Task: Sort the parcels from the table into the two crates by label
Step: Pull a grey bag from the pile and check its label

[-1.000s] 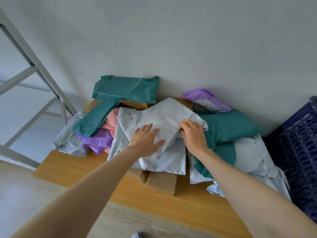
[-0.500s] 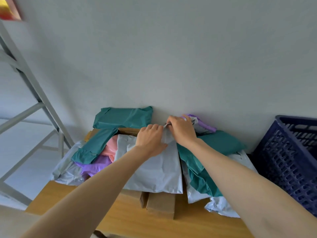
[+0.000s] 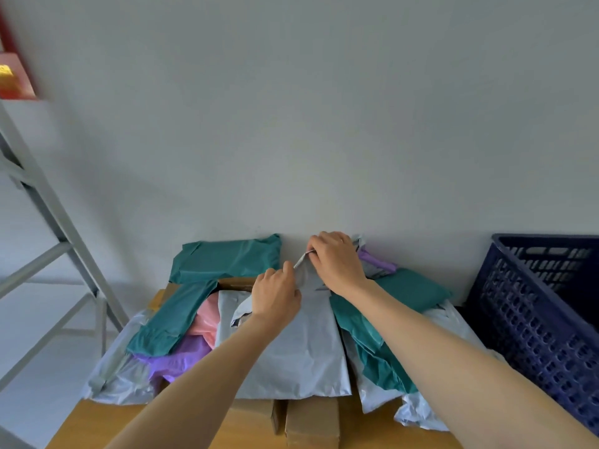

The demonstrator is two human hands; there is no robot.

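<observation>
A pale grey mailer bag (image 3: 301, 354) hangs lifted by its top edge over the parcel pile on the wooden table (image 3: 252, 429). My left hand (image 3: 275, 294) pinches that top edge at its left. My right hand (image 3: 337, 262) pinches the same edge higher and to the right, close to the wall. Around it lie teal bags (image 3: 227, 259), a pink bag (image 3: 207, 319), purple bags (image 3: 181, 354) and more grey bags (image 3: 120, 380). Two cardboard boxes (image 3: 311, 422) poke out under the lifted bag. One dark blue crate (image 3: 534, 312) stands at the right.
A grey metal rack frame (image 3: 55, 222) rises at the left beside the table. The white wall stands right behind the pile. A red and yellow item (image 3: 13, 79) sits at the upper left edge.
Both hands moved from lying on the grey bag to pinching its top edge and raised it toward the wall. The view tilted up, bringing the blue crate into sight.
</observation>
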